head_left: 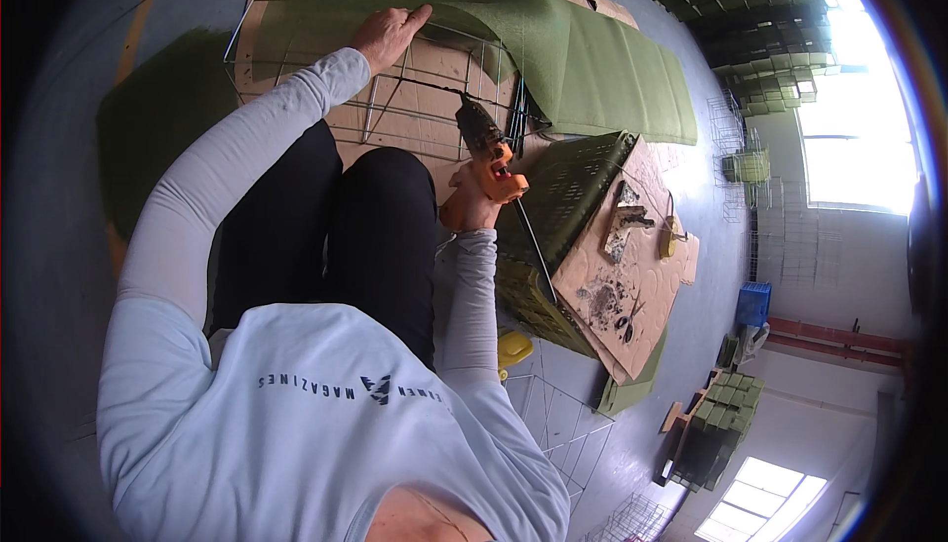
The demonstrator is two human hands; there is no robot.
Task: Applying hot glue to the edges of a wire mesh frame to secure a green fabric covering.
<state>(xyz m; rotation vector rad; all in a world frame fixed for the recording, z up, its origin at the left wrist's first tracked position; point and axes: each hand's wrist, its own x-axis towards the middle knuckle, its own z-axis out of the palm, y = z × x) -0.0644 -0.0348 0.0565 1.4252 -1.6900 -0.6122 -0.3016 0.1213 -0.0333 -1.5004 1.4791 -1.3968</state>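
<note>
My left hand point(390, 38) is closed on the edge of a green fabric sheet point(612, 78), which lies over a wire frame point(370, 113). My right hand point(469, 203) grips an orange glue gun point(504, 182) whose nose is smeared dark. A long dark stick point(536, 251) runs from the back of the gun toward my right. The tip of the nose is at the near side of the frame, close to a dark line along one wire. My left fingertips are partly hidden.
At my right, a green crate point(558, 196) carries cardboard point(632, 275) with dark smears, scissors point(627, 325) and a stained block point(622, 226). A yellow container point(513, 349) stands by my right arm. Farther right are a blue crate point(753, 303) and green stacks point(726, 419).
</note>
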